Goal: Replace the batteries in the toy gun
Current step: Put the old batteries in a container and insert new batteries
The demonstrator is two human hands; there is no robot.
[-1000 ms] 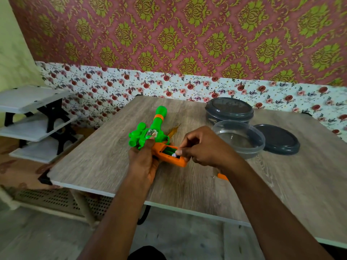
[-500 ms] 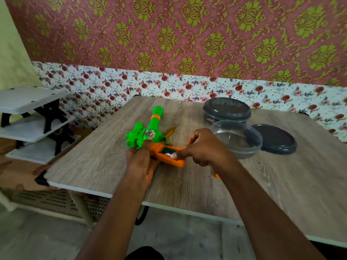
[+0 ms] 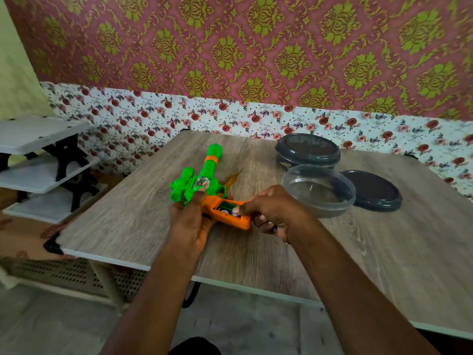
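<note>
A toy gun (image 3: 204, 172) with a green body and an orange grip (image 3: 230, 219) lies on the wooden table (image 3: 128, 221). My left hand (image 3: 189, 221) grips it where body and grip meet, with a finger up on the green body. The grip's battery compartment is open and a battery (image 3: 226, 207) shows inside it. My right hand (image 3: 276, 211) is at the grip's end with its thumb on that battery. Its other fingers are curled, and a small dark blue thing peeks out under them.
A yellow-handled screwdriver (image 3: 231, 179) lies just behind the gun. To the right stand a clear plastic bowl (image 3: 320, 190), a dark lidded container (image 3: 307, 149) and a loose dark lid (image 3: 371, 190). A white shelf rack (image 3: 38, 155) stands left of the table.
My right hand has turned a little, its fingers now curling below the grip's end while the thumb stays at the compartment. My left hand keeps its hold on the gun.
</note>
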